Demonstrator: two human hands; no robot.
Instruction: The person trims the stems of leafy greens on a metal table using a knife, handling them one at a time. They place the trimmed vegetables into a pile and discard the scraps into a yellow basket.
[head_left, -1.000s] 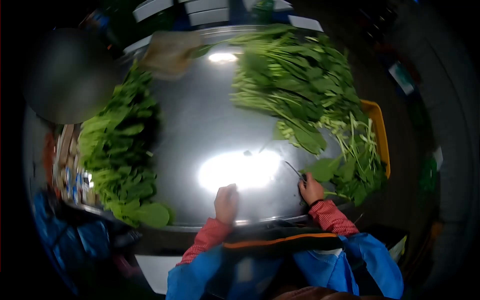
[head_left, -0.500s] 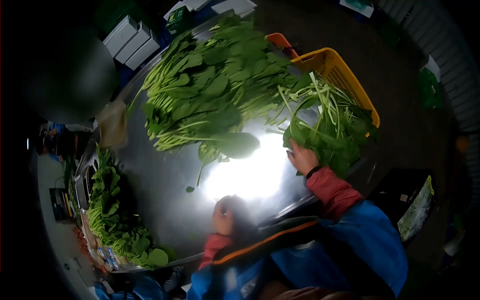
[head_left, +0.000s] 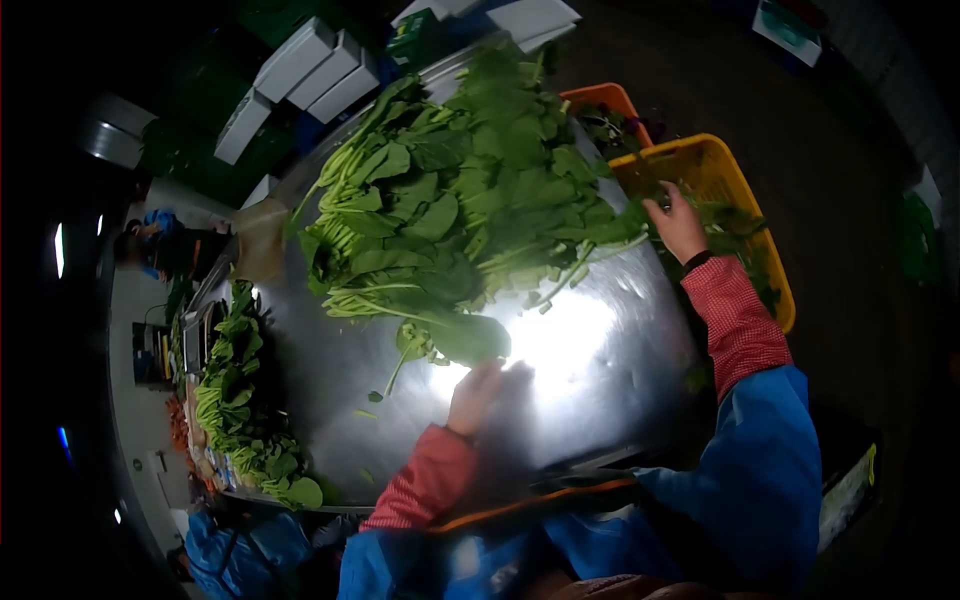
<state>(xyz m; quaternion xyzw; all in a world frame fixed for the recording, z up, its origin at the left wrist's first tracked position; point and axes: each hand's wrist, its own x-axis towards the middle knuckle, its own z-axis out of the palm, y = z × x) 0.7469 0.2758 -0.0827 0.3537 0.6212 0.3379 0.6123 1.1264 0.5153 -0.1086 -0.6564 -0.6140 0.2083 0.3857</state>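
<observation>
A large heap of leafy greens (head_left: 430, 220) with pale green stems covers the far side of the metal table (head_left: 640, 340). My right hand (head_left: 682, 228) is over the near rim of the yellow basket (head_left: 735, 170), thumb and fingers apart, with nothing visibly gripped. Loose dark leaves (head_left: 735, 222) lie in the basket beside and below it. My left hand (head_left: 476, 398) is low over the table, just nearer than a broad leaf (head_left: 470, 340) at the heap's front edge. Its fingers are blurred and partly hidden, and whether it holds anything is not visible.
An orange basket (head_left: 610, 100) stands behind the yellow one. A second row of greens (head_left: 240, 400) lies along the left side. White boxes (head_left: 320, 70) are stacked beyond the table. A person in blue (head_left: 245, 550) is at the lower left, another person (head_left: 165, 245) farther back.
My right hand has moved away from me to the yellow basket, and the greens at the table's right edge have gone over into it. My left hand has moved forward toward the heap.
</observation>
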